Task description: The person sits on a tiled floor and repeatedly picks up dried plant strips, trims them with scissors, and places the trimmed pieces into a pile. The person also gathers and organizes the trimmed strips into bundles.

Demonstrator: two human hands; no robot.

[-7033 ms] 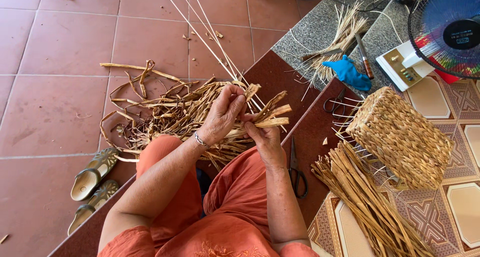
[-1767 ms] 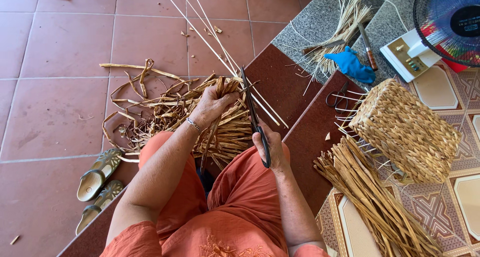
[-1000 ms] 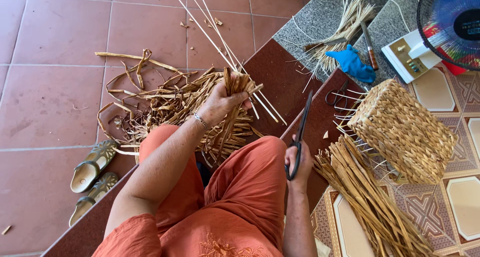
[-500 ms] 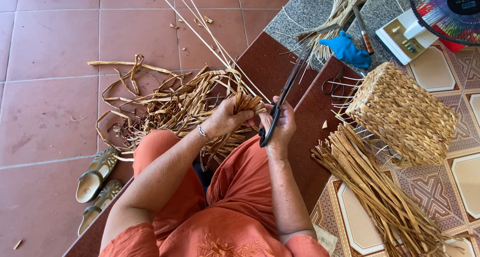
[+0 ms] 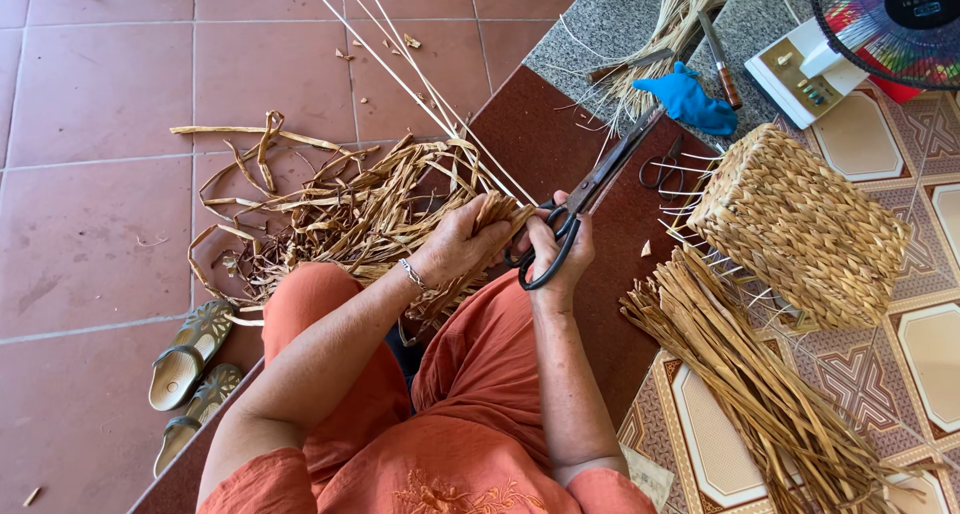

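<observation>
**Scissors at the strand ends, one basket woven**

While the left hand (image 5: 460,246) closes its fingers around a gathered bunch of dried strands (image 5: 490,219), the right hand (image 5: 562,252) holds a pair of black scissors (image 5: 590,199) just beside that bunch, fingers through the loops and blades pointing up and away, nearly shut. The bunch sits above the person's lap, at the edge of a loose tangle of strands (image 5: 330,214) spread over the red tiled floor (image 5: 100,104). Long pale stiff stems (image 5: 400,64) run from the bunch out across the tiles.

As a judgement of progress: a woven basket (image 5: 800,224) lies on its side to the right, its body looking complete but with bare stems sticking out of one end, so finishing seems left on it. Beside it lies a thick bundle of straight strands (image 5: 760,384), seemingly unused stock. The piece in hand looks only begun, too hidden by the hands to say more.

A blue glove (image 5: 690,99), a knife (image 5: 720,49) and a fan (image 5: 890,24) lie beyond; sandals (image 5: 190,359) rest at lower left.
</observation>
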